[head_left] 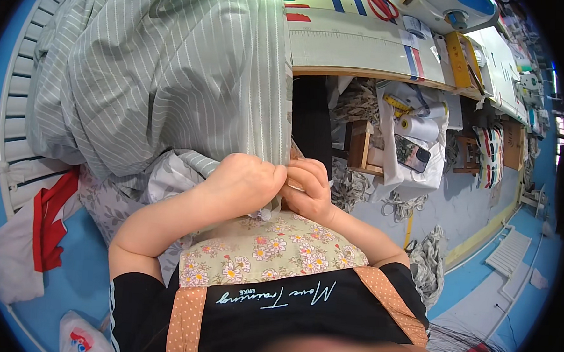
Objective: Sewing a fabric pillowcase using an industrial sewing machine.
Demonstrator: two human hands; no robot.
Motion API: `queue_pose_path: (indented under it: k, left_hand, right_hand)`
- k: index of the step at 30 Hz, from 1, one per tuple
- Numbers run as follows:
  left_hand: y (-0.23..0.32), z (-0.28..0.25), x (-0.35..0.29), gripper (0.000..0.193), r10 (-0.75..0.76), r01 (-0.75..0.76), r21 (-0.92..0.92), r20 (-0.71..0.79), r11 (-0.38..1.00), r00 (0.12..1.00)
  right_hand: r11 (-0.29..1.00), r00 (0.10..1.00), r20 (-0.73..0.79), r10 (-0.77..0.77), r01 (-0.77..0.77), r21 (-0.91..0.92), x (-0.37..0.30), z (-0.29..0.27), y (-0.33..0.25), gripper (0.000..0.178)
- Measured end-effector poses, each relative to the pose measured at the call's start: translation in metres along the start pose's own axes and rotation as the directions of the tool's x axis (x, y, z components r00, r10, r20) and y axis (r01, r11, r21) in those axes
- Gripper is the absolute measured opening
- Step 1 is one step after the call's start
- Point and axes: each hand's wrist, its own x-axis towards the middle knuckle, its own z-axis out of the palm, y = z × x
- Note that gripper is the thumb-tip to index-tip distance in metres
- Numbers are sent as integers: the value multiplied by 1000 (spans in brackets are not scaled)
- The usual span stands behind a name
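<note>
both hands (254, 179) (309, 189) grip striped cloth (194, 85); long edge (276, 89) points away

Red scissors (383, 6) are laid on the white surface (358, 56). Below the surface's edge, a phone (412, 153), a white thread spool (418, 128) and a yellow measuring tape (397, 105) are held in a white-lined container (415, 183). At the left, a red-and-white cloth (53, 221) and a plastic bag (85, 336) are seen.

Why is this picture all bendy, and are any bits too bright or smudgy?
Head view: wide fisheye, so the rack curves near the black rim; head view: white glare at the top washes out some of the cloth; head view: a smudgy patch along the bottom is blurred, while the left hand and right hand look fairly clear.
</note>
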Motion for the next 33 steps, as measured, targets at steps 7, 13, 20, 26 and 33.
queue_pose_path:
  k: [7, 13, 20, 26, 33]
  left_hand:
    - [-6, -3, 2, 12, 24, -14, -88, 105, 996, 994]
    - [-65, -41, -10, 23, -314, 259, -256, -201, 931, 928]
    - [-198, -69, -39, 30, -600, 732, 109, -499, 673, 626]
    - [-226, -92, -14, 33, -784, 696, -364, -343, 619, 517]
    - [-273, -83, 138, 60, -558, 497, -300, -644, 814, 524]
  right_hand:
    - [1000, 984, 175, -16, 18, -7, 19, -14, 11, 15]
    - [992, 975, 189, -115, 103, 76, 24, -12, 13, 9]
    - [987, 990, 125, -70, 51, 152, 14, -8, 10, 8]
    - [985, 982, 187, -34, 1, 171, 4, 8, 26, 9]
    - [986, 969, 247, -2, -38, 159, -8, 23, 40, 12]
